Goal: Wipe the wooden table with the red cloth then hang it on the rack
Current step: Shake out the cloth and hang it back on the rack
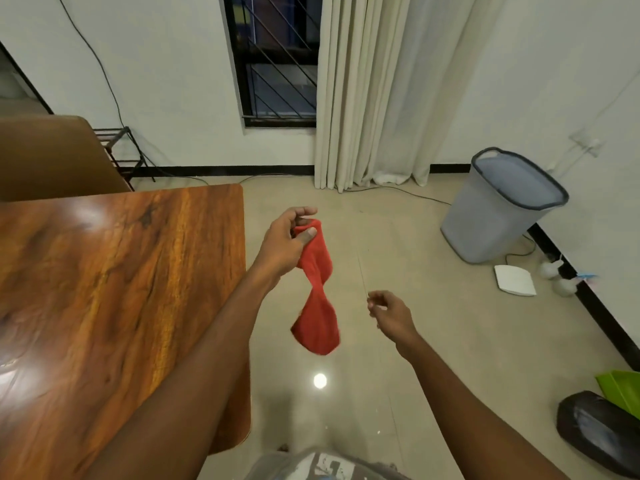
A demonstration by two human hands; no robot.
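The red cloth [317,299] hangs twisted in the air over the floor, just right of the wooden table [114,282]. My left hand [285,242] pinches the cloth's top edge between thumb and fingers. My right hand [389,313] is lower and to the right, apart from the cloth, its fingers loosely curled with nothing in them. A black metal rack [119,147] stands against the far wall behind the table, partly hidden by a brown chair back [52,157].
A grey laundry basket [502,206] stands by the right wall, with a white flat device [514,279] and cables on the floor near it. A green object [621,388] and a dark bag [597,431] lie at lower right. A curtain [374,91] hangs beside the window.
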